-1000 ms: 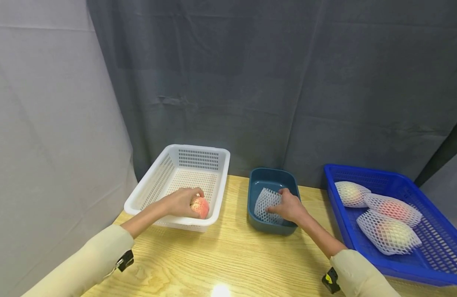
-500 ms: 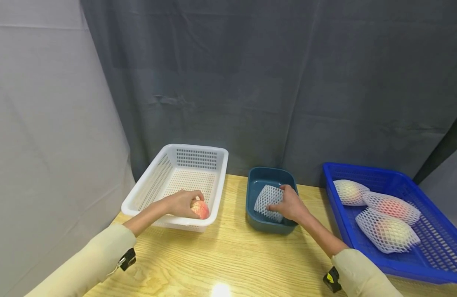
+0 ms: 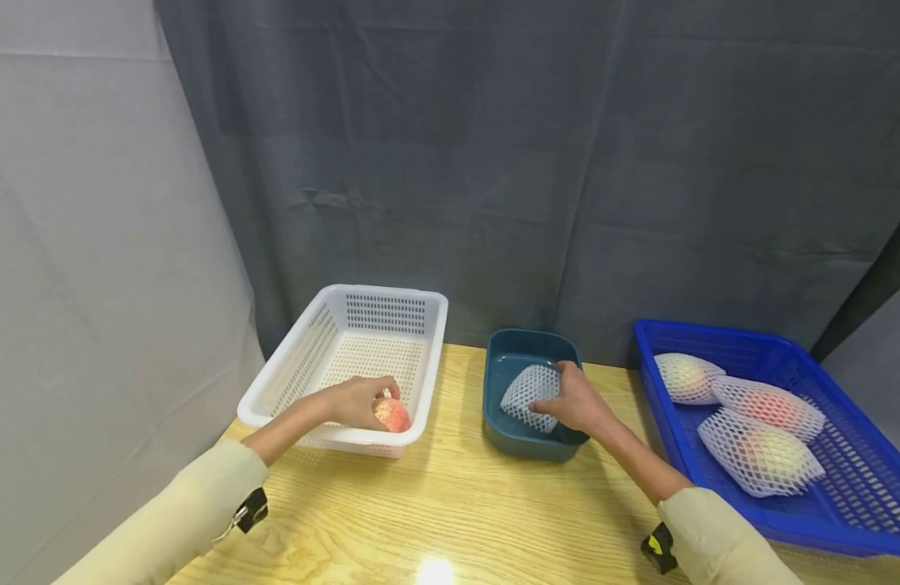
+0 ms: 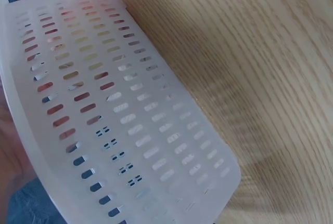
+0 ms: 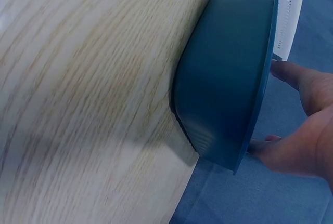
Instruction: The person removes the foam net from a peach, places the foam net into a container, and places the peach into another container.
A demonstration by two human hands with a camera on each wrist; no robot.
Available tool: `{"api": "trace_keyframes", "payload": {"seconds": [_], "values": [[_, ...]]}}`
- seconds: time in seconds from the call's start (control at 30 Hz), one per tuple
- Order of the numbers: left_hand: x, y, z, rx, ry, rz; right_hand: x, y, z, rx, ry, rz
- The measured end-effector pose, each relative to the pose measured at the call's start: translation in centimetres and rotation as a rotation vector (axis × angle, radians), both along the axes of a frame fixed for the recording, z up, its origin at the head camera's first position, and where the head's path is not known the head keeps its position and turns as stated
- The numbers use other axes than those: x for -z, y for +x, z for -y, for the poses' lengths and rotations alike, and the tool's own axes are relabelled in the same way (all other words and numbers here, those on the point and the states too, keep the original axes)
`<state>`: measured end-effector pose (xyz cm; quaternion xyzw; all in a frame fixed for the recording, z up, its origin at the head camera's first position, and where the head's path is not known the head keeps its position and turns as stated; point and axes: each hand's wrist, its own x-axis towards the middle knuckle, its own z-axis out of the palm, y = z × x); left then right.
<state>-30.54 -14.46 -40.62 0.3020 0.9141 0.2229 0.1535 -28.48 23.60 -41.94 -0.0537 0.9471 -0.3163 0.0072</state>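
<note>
In the head view my left hand point(image 3: 358, 402) reaches into the white slotted basket point(image 3: 437, 341), its fingers and thumb curled round a red and yellow peach point(image 3: 395, 414) near the front right corner. Through the slots the left wrist view shows reddish and yellow patches behind the basket wall point(image 4: 130, 99). My right hand point(image 3: 580, 400) reaches over the rim of the small teal bin point(image 3: 499, 435), thumb and fingers spread apart. Beside them in the bin lies a white foam net sleeve point(image 3: 526, 394). The right wrist view hides the sleeve behind the bin's side point(image 5: 223, 78).
A blue slotted basket point(image 3: 808, 520) stands at the right with several peaches in foam nets, one of them a pale netted peach point(image 3: 772, 455) at the front. Grey cloth point(image 3: 450, 162) hangs behind the wooden table point(image 3: 465, 496).
The foam net sleeve has settled lower and a little apart from my right fingers, which have drawn slightly back. My left hand stays on the peach. The whole view has shifted slightly.
</note>
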Motion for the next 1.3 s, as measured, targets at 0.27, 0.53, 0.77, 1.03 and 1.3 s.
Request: {"api": "trace_keyframes", "payload": {"seconds": [0.27,0.53,0.77,1.03,1.3], "values": [[-0.1,0.0,0.1,-0.023,-0.013,0.050,-0.9,0.4,-0.1,0.009,-0.012,0.010],[0.0,-0.2,0.5,-0.053,0.003,0.117,-2.6,1.8,-0.1,0.013,-0.012,0.042],[0.0,0.1,0.7,-0.084,-0.027,0.125,-3.7,3.0,-0.2,-0.022,-0.011,0.024],[0.2,-0.3,0.9,-0.080,-0.036,0.088,-4.8,4.3,-1.3,-0.052,-0.053,0.046],[0.5,-0.3,1.2,-0.093,-0.024,0.098,-6.2,5.3,-2.8,-0.026,-0.037,0.054]]}}
